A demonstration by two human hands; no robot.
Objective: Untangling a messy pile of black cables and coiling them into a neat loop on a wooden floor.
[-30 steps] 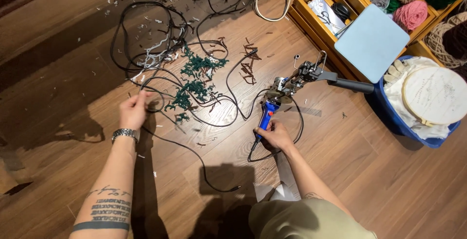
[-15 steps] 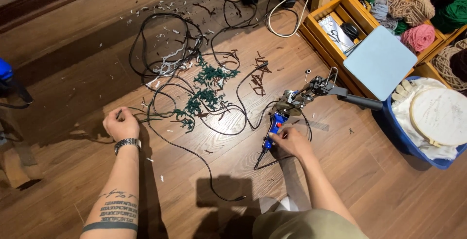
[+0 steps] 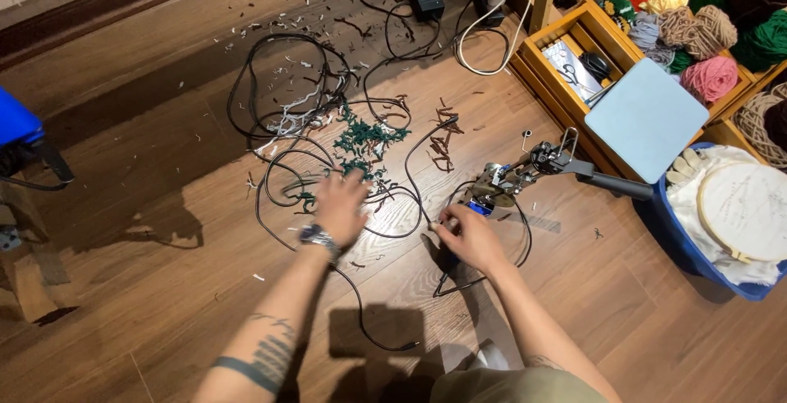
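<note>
The right hand (image 3: 469,237) has its grip pinched on a small pale bit beside the blue handle (image 3: 479,208) of the tufting gun (image 3: 525,172), which lies on the wooden floor (image 3: 164,305); the left hand (image 3: 338,206), wristwatch (image 3: 318,237) on the wrist, lies blurred with fingers spread over the black cable (image 3: 270,206) and the green yarn scraps (image 3: 365,136), and I cannot tell whether it grips anything; brown scraps (image 3: 443,136) lie just beyond; to the right stand a wooden crate (image 3: 548,65) with a pale blue pad (image 3: 648,118), yarn balls (image 3: 709,79), and a blue tub (image 3: 697,259) holding an embroidery hoop (image 3: 746,210).
</note>
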